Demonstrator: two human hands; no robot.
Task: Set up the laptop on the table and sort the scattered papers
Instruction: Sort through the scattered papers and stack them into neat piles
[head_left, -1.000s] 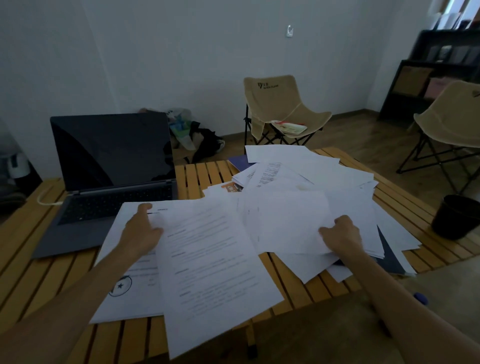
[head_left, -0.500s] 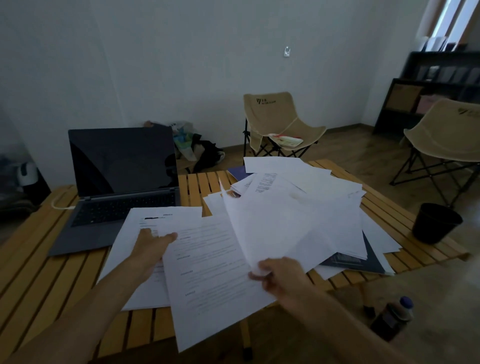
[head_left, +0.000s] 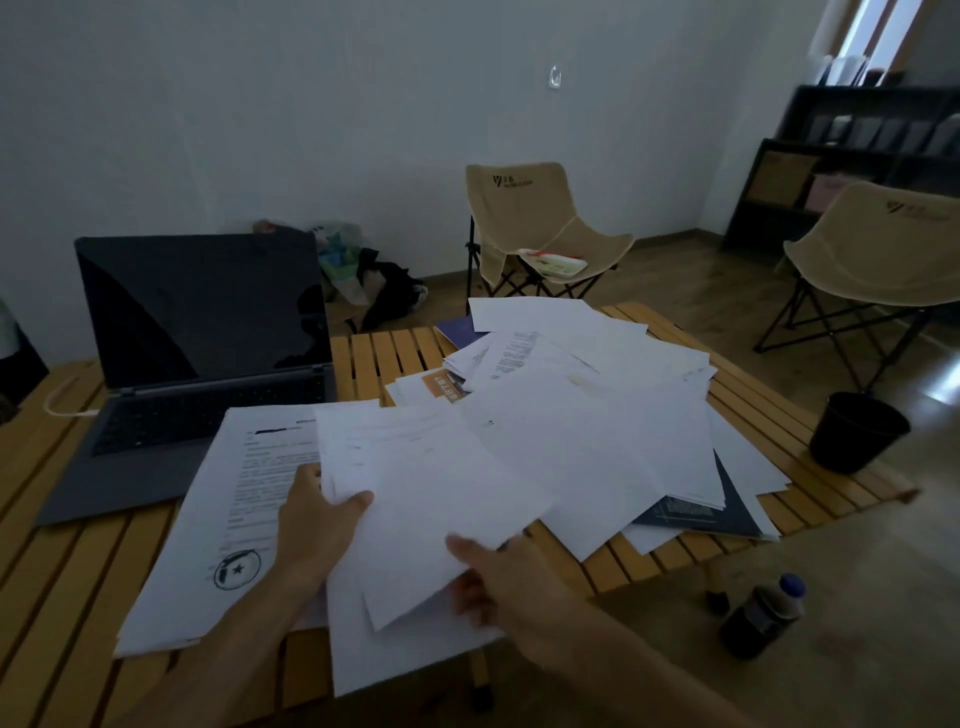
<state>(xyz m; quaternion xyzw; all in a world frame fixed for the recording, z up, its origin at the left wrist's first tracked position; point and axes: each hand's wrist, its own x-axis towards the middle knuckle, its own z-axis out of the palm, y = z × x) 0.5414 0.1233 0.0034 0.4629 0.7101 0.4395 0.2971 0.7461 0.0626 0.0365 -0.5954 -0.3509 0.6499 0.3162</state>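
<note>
White printed sheets (head_left: 415, 499) sit pinched between my left hand (head_left: 317, 525) and right hand (head_left: 498, 577), fingers curled round their near edges, for stacking right of the open grey laptop (head_left: 197, 364).

Table: slatted wooden table (head_left: 78, 561), yellowish boards running front to back.
Left side: open laptop (head_left: 197, 364), dark screen, with a white cable (head_left: 62, 408) plugged in at its left edge.
Front middle: stamped sheet (head_left: 218, 519) lying flat, its upper corner over the laptop's front edge.
Right side: loose heap of papers (head_left: 597, 415) spread across the boards, with a dark booklet (head_left: 701, 514) under its near right edge.
Floor: black bucket (head_left: 857, 431) and a dark bottle (head_left: 763, 618) beside the table.
</note>
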